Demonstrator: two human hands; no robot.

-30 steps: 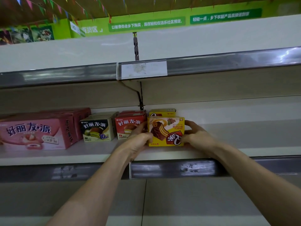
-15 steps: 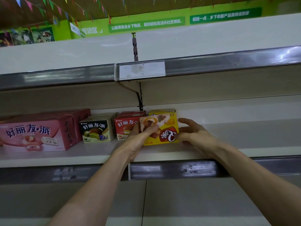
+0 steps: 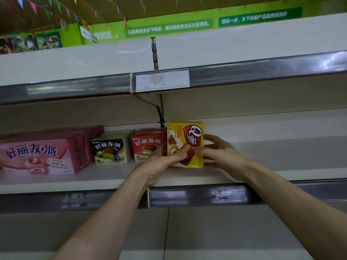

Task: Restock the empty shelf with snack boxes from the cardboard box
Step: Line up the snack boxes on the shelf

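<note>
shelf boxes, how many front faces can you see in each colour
pink box: 1
cream and green box: 1
red box: 1
yellow box: 1, gripped by the left hand and right hand
total: 4; more behind are too hidden to count

Glossy printed cardboard snack box (image 3: 185, 144); matt white shelf (image 3: 93, 178) with shiny metal edge strip (image 3: 197, 195).

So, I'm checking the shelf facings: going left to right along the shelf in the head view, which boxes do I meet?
Pink box → green box → red box → yellow box.
</note>
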